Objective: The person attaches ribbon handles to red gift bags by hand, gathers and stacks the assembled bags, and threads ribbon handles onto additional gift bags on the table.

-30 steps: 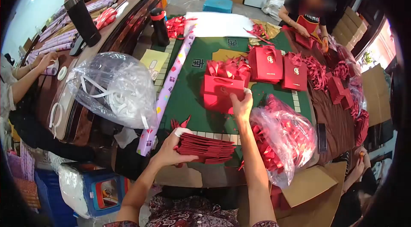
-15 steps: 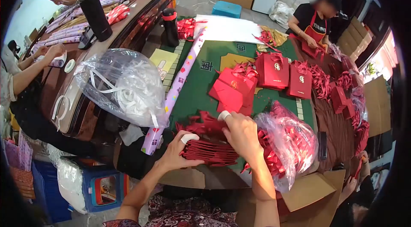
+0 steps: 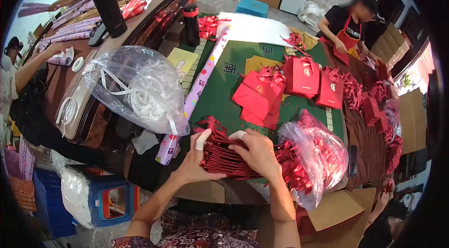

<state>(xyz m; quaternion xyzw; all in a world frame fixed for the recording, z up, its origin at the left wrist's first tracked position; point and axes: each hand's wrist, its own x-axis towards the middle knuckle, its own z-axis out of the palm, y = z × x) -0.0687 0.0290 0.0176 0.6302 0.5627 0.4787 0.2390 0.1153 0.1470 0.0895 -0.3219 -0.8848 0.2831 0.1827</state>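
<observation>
A thick stack of dark red bags [image 3: 229, 160] stands at the table's near edge, folds facing up. My left hand [image 3: 194, 157] grips its left end, with white tape on a finger. On the upper side of the same stack, my right hand [image 3: 257, 150] has its fingers bent round the bags, a white cover on one fingertip. Beyond them, red bags with ribbons [image 3: 259, 96] lie on the green mat [image 3: 220, 91]. To the right of my right hand sits a clear plastic bag of red ribbons [image 3: 313, 154].
A clear bag of white ribbon [image 3: 140, 91] and a patterned roll [image 3: 206, 79] lie left. Black bottles [image 3: 191, 26] stand behind. More red bags [image 3: 301, 77] stand upright at the mat's right. A person in a red apron [image 3: 353, 28] works at the far right.
My right hand has gone from the bag on the mat to the stack and closed on it. The bag it held now lies tilted on the mat. The view has shifted slightly.
</observation>
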